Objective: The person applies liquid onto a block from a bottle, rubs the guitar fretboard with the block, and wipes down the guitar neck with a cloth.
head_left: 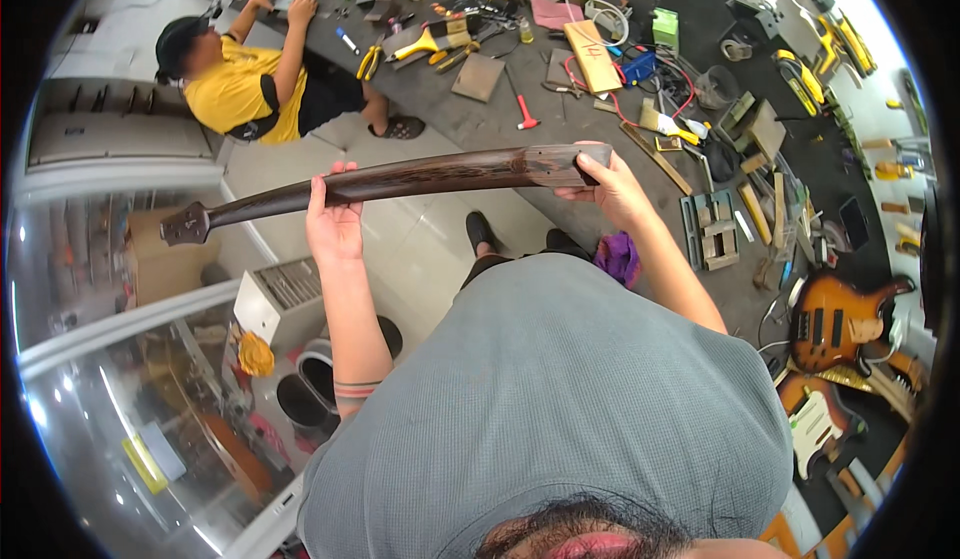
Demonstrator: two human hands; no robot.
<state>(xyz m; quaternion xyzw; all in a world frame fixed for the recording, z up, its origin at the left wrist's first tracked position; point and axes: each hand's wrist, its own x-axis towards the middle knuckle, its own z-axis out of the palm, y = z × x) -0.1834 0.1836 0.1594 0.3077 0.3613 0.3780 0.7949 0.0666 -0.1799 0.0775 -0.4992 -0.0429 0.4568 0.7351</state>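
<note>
A long dark-brown wooden guitar neck [430, 175] lies level across the space in front of my chest. Its headstock [186, 225] points left, and the squared heel with small holes is at the right. Under the middle of the neck, my left hand [335, 221] is palm up, with fingertips showing past the far edge. My right hand [612, 191] grips the heel end, its thumb on top and its other fingers partly hidden beneath. The neck is held in the air, apart from the workbench.
A dark workbench [440, 99] curves along the far and right sides, crowded with pliers, brushes, a red hammer [524, 113] and wood blocks. A sunburst guitar body [836, 323] rests at right. A person in a yellow shirt [238, 94] works at far left. Glass cabinets stand at left.
</note>
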